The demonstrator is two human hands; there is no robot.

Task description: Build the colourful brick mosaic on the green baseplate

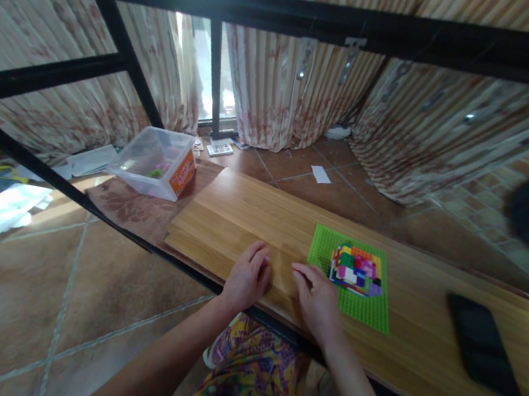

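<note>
My left hand (pixel 248 277) rests at the near edge of the wooden board, its fingers curled inward with nothing visible in them. To its right is my right hand (pixel 319 299), the fingers loosely closed and pointing left, also with no object showing. A gap of bare wood separates the two hands. Right beside my right hand lies a green studded baseplate (pixel 363 315). On it stands a low, multicoloured block of toy bricks (pixel 356 270), with red, white, blue, green, pink and orange parts. Neither hand appears to grip the bricks.
A clear plastic box (pixel 145 159) with an orange label stands left of the wooden board (pixel 253 209), a few small pieces inside. A black phone (pixel 483 347) lies on the right. Dark metal bars (pixel 317 20) cross behind. White paper (pixel 320 174) lies on the tiled floor.
</note>
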